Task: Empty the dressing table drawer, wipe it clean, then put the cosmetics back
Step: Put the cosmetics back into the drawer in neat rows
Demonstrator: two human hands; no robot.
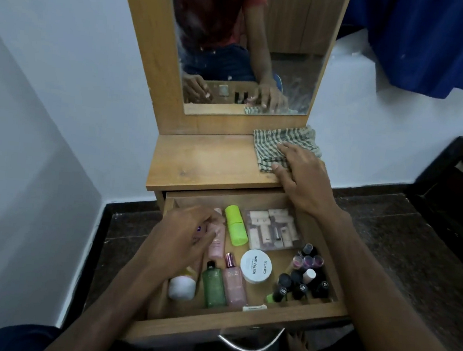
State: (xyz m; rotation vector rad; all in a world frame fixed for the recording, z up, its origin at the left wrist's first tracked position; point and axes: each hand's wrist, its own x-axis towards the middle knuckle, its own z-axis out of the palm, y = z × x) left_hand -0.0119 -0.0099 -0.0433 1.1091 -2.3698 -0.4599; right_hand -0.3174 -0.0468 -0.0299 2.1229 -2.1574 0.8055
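Observation:
The wooden drawer [228,322] of the dressing table stands pulled out and full of cosmetics. My left hand [184,234] reaches into its left side, fingers curled round a small item with a purple spot, next to a pink tube [216,244]. Beside it lie a lime green tube [235,224], a clear box of beige items [273,230], a white nail polish jar [256,265], a green bottle [213,287], a pink bottle [233,286] and several dark nail polish bottles [303,279]. My right hand [299,173] rests flat on a checked cloth [283,143] on the tabletop [206,162].
A mirror [250,48] rises behind the tabletop. A white-capped container [182,287] lies at the drawer's front left. The metal handle [249,345] hangs below the drawer front. White walls stand left and behind, blue fabric [432,44] hangs at upper right, dark furniture [459,178] sits right.

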